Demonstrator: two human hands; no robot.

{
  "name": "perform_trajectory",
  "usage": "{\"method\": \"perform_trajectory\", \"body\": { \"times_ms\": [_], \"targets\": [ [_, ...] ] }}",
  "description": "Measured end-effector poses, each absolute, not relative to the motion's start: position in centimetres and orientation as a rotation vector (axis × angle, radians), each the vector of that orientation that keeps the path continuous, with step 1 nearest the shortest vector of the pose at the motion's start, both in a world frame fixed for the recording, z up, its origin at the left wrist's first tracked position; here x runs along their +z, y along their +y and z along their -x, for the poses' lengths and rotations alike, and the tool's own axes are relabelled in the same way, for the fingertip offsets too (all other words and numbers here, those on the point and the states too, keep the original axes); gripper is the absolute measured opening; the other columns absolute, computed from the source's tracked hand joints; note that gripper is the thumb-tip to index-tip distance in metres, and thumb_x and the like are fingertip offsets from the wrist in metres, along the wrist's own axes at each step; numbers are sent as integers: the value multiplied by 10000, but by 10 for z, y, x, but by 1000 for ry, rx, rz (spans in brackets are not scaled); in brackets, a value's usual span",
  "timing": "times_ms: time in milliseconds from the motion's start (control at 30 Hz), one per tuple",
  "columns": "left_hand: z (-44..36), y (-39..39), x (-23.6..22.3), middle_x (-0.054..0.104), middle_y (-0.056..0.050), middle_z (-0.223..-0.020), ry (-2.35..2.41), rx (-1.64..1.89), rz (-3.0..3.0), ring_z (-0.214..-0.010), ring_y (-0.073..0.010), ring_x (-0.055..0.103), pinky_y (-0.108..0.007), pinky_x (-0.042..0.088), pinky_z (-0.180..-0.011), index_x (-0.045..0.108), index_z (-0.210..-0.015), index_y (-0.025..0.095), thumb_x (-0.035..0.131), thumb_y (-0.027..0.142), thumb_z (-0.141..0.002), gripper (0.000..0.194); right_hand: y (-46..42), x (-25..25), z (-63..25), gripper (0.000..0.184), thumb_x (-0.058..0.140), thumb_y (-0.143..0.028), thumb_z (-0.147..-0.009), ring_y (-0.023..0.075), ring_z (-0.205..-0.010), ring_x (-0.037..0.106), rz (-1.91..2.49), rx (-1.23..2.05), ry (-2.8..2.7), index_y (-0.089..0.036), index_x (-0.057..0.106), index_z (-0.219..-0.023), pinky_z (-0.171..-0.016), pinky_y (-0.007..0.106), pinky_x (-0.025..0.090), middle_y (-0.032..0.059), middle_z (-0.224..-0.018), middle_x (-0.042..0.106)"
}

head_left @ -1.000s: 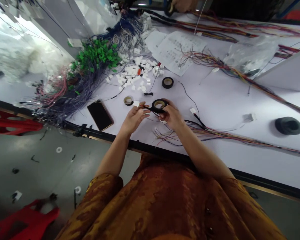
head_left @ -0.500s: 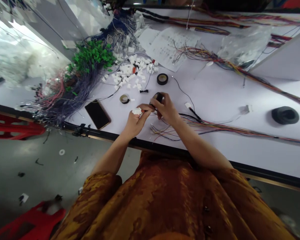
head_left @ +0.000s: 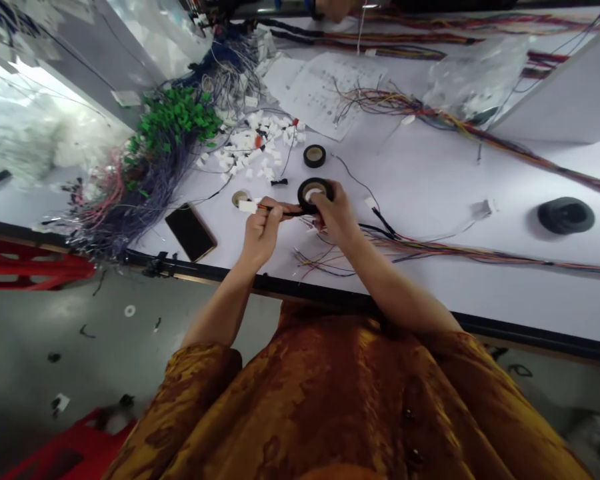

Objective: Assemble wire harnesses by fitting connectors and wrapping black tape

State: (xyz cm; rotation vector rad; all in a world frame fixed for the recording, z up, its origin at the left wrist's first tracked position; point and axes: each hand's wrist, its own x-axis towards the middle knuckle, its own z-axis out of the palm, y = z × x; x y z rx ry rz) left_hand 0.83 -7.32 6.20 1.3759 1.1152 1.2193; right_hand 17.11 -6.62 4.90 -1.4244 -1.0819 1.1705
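Note:
My left hand pinches a short wire with a white connector sticking out to the left. My right hand grips a roll of black electrical tape, and a dark strip runs from the roll to the wire between my hands. Close to my left hand lies a small, nearly used tape roll. Above the hands sits another black tape roll.
A black phone, loose white connectors, green-tagged wire bundles, printed papers, and coloured wire harnesses cover the white table. A co-worker's hand shows at the far edge.
The tape roll has turned from edge-on to face-up in my right hand. My left hand has drawn the connector and wire leftward, and a strip now shows between the roll and wire.

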Motion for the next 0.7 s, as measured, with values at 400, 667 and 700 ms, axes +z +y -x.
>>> {"method": "perform_trajectory", "body": {
  "times_ms": [400,667,700],
  "targets": [
    [-27,-71,72,725,-37,-775,1133,1191,-1296,-854,-206,756,-290,636,-692,575,-846,204,619,632,-863,430,-80,49,-182,380,641,-366,-855,66,-492,442,1319,1316,-861,-239,495,-1182,-410,202,368,-16,-835,561],
    [-23,-63,41,748,-65,-976,1091,1164,-1217,-791,-133,729,-208,586,-640,657,-953,194,709,529,-830,361,-74,35,-212,356,600,-390,-843,56,-442,445,1171,1542,-627,-271,539,-1174,-387,182,292,-63,-740,529],
    [-26,-62,40,748,-70,-994,1075,1085,-1263,-749,-122,718,-191,563,-593,672,-956,190,741,505,-807,354,-81,34,-214,361,586,-393,-855,66,-470,474,1189,1525,-670,-275,530,-1192,-401,187,324,-49,-770,554]
  ]
}}
